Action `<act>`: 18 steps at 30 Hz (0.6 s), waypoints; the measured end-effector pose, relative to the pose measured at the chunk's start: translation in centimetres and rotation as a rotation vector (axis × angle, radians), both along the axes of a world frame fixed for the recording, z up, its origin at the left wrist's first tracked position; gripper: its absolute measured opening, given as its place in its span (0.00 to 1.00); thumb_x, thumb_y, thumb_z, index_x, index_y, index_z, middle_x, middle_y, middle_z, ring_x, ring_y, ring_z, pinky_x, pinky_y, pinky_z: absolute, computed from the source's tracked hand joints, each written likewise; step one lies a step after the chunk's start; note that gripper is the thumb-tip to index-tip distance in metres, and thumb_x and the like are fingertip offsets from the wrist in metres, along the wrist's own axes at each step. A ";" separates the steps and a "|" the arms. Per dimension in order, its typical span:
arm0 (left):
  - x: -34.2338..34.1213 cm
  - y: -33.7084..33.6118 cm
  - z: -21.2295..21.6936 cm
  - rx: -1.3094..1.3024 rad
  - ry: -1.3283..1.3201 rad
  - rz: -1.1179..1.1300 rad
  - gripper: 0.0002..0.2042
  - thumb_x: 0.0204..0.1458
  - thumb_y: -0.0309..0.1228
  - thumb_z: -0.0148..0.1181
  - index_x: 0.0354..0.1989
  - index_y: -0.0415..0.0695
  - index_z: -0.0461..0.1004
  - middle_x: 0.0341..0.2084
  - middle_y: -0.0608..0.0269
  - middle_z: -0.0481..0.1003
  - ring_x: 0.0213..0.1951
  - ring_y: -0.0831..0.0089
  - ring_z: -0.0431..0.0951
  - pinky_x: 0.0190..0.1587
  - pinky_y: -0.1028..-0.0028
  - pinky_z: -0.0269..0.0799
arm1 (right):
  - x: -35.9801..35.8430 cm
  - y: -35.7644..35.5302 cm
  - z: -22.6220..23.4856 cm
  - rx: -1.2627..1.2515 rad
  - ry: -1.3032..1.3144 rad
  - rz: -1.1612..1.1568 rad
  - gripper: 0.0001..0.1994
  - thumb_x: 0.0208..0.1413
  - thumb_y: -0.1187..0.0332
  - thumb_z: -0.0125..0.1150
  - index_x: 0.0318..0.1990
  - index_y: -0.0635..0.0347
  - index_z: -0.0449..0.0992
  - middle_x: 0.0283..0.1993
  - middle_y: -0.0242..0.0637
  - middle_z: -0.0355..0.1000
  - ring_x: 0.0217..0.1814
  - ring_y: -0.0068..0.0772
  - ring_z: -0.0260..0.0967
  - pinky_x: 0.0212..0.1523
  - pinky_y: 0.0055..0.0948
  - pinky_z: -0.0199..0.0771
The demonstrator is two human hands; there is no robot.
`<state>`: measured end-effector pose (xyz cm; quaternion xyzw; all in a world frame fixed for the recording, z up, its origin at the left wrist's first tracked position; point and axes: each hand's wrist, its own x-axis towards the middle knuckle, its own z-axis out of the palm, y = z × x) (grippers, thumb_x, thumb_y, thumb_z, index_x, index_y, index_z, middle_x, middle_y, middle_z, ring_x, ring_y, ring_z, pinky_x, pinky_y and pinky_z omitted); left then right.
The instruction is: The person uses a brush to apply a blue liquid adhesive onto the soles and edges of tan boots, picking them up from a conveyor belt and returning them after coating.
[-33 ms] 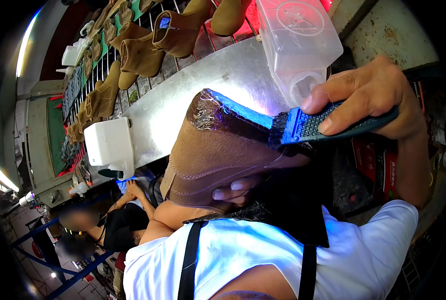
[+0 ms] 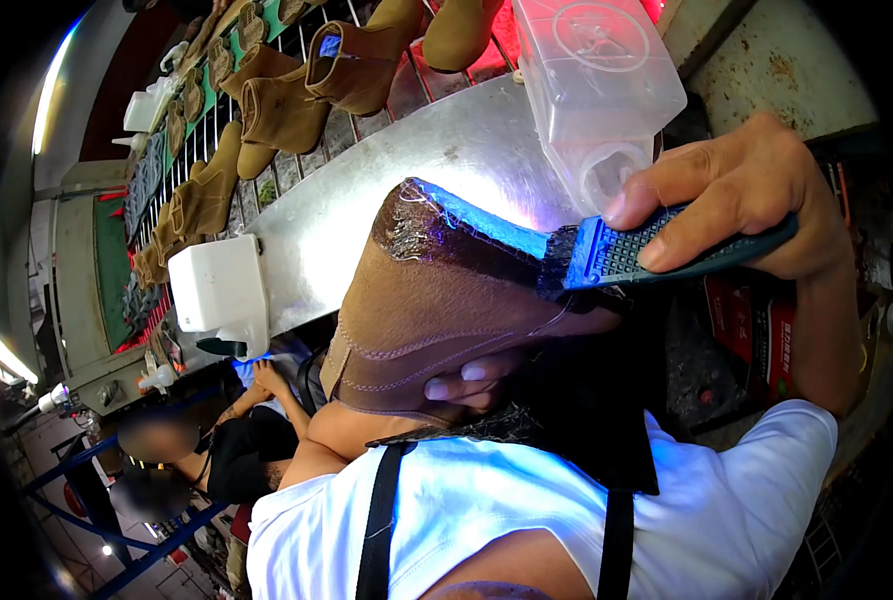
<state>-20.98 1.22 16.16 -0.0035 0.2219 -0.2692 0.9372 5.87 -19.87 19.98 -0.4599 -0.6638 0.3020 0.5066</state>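
A brown suede boot (image 2: 446, 305) is tilted in front of me, its sole edge facing up. Glossy dark liquid coats one end of it, and a strip along the sole edge glows blue under the light. My left hand (image 2: 471, 384) is closed on the boot, with only a few fingertips showing; the rest is hidden behind it. In my right hand (image 2: 741, 200) is a flat brush (image 2: 588, 254), pinched by its textured handle. Its dark bristles touch the boot near the sole edge.
Behind the boot lies a shiny metal tabletop (image 2: 316, 210). A translucent plastic bottle (image 2: 601, 90) hangs over its right side, and a white container (image 2: 216, 285) stands left. Several tan boots (image 2: 281, 105) rest on a wire rack. A co-worker (image 2: 246, 440) is at lower left.
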 end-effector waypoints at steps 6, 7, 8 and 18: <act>-0.1 0.2 -0.3 -0.007 -0.005 -0.052 0.30 0.67 0.49 0.47 0.66 0.34 0.61 0.23 0.58 0.67 0.13 0.74 0.61 0.23 0.80 0.61 | -0.5 -1.6 1.2 -0.161 -0.058 -0.051 0.07 0.48 0.78 0.71 0.36 0.64 0.87 0.44 0.54 0.82 0.45 0.48 0.83 0.49 0.34 0.82; -0.2 0.6 0.7 0.106 0.022 -0.041 0.30 0.66 0.48 0.49 0.66 0.33 0.61 0.23 0.58 0.67 0.13 0.74 0.61 0.23 0.81 0.61 | -0.1 -2.0 1.4 -0.188 -0.100 -0.053 0.08 0.49 0.78 0.70 0.38 0.66 0.86 0.44 0.51 0.82 0.46 0.47 0.83 0.50 0.34 0.81; -0.6 1.1 1.5 0.218 0.050 -0.028 0.30 0.66 0.47 0.52 0.66 0.33 0.61 0.23 0.59 0.67 0.13 0.73 0.61 0.23 0.81 0.62 | 0.0 -2.7 1.2 -0.181 -0.058 -0.112 0.09 0.48 0.79 0.70 0.38 0.66 0.86 0.44 0.52 0.82 0.47 0.47 0.83 0.52 0.34 0.81; 7.5 16.6 0.7 1.259 -1.081 0.393 0.29 0.57 0.35 0.62 0.65 0.34 0.63 0.40 0.46 0.75 0.39 0.60 0.78 0.48 0.68 0.75 | -1.5 -10.8 -9.1 0.378 0.430 -0.661 0.10 0.61 0.73 0.62 0.47 0.70 0.80 0.57 0.60 0.75 0.64 0.53 0.72 0.62 0.48 0.78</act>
